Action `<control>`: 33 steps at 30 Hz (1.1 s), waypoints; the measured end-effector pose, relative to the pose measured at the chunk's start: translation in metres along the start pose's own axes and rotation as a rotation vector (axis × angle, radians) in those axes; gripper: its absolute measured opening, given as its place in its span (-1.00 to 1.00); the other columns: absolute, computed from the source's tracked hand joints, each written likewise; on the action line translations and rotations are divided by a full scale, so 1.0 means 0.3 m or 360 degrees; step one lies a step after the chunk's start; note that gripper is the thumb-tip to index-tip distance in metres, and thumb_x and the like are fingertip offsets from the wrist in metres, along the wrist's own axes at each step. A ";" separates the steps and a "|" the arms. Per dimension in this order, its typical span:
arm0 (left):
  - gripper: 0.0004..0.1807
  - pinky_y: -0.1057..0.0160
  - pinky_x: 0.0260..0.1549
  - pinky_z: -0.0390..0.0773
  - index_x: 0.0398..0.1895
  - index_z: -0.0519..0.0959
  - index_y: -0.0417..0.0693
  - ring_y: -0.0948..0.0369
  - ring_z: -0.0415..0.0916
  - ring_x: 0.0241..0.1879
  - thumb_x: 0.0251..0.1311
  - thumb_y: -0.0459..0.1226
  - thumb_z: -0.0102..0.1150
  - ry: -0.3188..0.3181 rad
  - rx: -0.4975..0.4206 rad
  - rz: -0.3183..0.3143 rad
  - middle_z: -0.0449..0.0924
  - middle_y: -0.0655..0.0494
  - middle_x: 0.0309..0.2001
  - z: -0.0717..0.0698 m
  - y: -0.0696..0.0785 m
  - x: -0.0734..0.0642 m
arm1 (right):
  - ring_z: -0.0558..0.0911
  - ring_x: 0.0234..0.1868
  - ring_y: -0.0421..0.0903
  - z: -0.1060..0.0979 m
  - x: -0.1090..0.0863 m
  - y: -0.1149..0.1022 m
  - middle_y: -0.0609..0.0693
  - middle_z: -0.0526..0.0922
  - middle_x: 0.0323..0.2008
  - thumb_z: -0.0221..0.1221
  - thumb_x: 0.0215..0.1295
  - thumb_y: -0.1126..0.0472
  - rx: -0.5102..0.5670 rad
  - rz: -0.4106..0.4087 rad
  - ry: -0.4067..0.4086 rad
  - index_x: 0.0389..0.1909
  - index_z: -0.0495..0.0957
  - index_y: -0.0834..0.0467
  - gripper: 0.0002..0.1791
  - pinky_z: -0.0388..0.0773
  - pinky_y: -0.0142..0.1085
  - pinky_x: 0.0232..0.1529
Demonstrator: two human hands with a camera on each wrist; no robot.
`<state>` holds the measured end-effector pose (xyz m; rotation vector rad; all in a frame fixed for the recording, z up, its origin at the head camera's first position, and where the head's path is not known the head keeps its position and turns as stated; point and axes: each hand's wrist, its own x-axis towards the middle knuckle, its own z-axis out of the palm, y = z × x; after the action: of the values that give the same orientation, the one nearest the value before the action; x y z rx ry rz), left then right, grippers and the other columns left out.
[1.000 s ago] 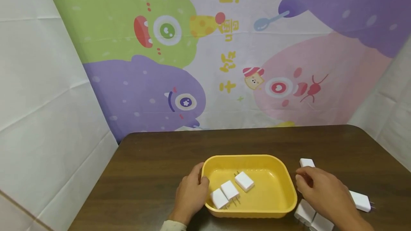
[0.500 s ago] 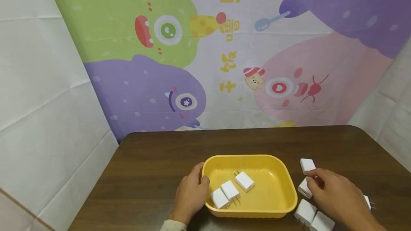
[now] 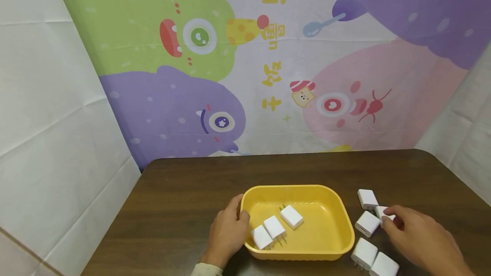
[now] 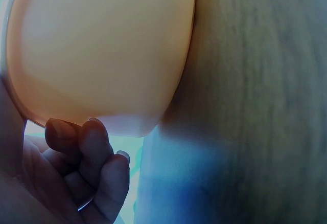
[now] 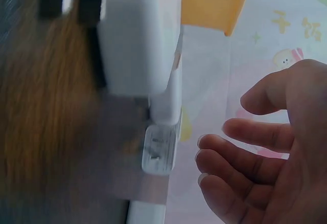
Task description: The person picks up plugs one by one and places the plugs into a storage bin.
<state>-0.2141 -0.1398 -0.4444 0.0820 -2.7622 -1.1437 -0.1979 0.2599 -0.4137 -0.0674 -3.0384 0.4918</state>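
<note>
Tub (image 3: 324, 230): stands open side up on the table (image 3: 184, 212); its wide mouth leaves easy access from above.
Left hand (image 3: 229, 230): clamped on the tub's left wall, thumb at the rim, fingers curled against the outside; the hold likely steadies the tub against sliding.
Inner plugs (image 3: 274, 227): three lie in the tub; two side by side near its left wall, the third nearer its middle; their prongs point different ways, so neat order seems not to matter.
Loose plugs (image 3: 365, 253): five show right of the tub; three cluster off its right wall, two sit together by its near right corner; probably laid there for the right hand's reach.
Right hand (image 3: 423, 238): right of the tub, at the cluster's edge; thumb and fingers stand apart, nothing between them in the right wrist view; whether they touch the nearest plug (image 3: 383, 213) I cannot tell.
Cloth (image 3: 285, 62): hangs behind the tub; presumably a backdrop.
</note>
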 end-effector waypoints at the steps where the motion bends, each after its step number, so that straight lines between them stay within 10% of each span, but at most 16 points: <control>1: -0.49 0.02 -0.36 0.46 0.33 0.49 0.04 0.18 0.44 -0.43 0.29 -0.19 0.04 0.0000 0.0000 0.0000 0.52 0.21 -0.45 0.000 0.000 0.000 | 0.55 -0.39 -0.06 -0.001 0.000 0.007 -0.09 0.64 -0.35 0.14 0.36 -0.02 -0.0009 -0.0003 -0.0001 -0.02 0.63 0.17 -0.62 0.47 0.01 -0.46; 17: -0.49 0.08 -0.41 0.43 0.32 0.49 0.00 0.19 0.41 -0.49 0.29 -0.20 0.03 0.0004 0.0004 0.0009 0.45 0.21 -0.53 0.001 0.003 0.003 | 0.64 -0.28 0.09 -0.030 0.008 0.133 0.01 0.67 -0.28 0.13 0.38 -0.04 -0.0076 0.0079 -0.0182 0.02 0.59 0.27 -0.54 0.48 0.11 -0.36; 33: -0.51 0.04 -0.37 0.45 0.30 0.51 0.00 0.18 0.44 -0.46 0.28 -0.21 0.04 0.0026 0.0006 0.0015 0.49 0.23 -0.49 0.004 0.000 0.000 | 0.63 -0.36 0.15 -0.016 0.008 0.240 0.06 0.64 -0.40 0.20 0.29 0.10 -0.0145 0.0019 0.0007 -0.12 0.59 0.37 -0.63 0.45 0.16 -0.32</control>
<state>-0.2143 -0.1391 -0.4452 0.0779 -2.7475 -1.1307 -0.1978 0.3297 -0.4317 -0.0909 -3.0566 0.3529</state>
